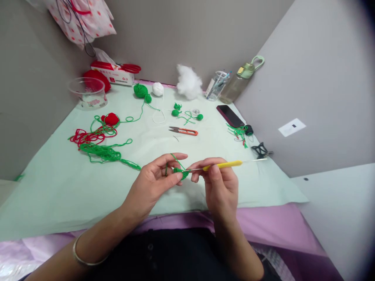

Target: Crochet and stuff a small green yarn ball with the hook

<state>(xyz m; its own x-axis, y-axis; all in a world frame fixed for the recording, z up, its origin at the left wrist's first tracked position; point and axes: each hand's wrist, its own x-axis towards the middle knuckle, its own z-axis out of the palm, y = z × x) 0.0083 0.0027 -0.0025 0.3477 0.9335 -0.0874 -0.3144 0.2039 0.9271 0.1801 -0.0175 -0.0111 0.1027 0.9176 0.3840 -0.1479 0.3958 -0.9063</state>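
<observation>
My left hand pinches a small green crochet piece between thumb and fingers. Green yarn runs from the piece up over the raised index finger, and a loop shows by the other fingers. A crochet hook with a yellow handle is gripped in my right hand. Its thin metal tip reaches left to the green piece and touches it; whether it passes through a stitch I cannot tell. A loose hank of green yarn lies left of my left hand, with a strand leading toward it.
Orange-handled thread snips lie beyond my hands. Small green crocheted pieces, white stuffing and a green yarn ball sit farther back. At right are a phone and a bottle; at left, red yarn and a plastic tub.
</observation>
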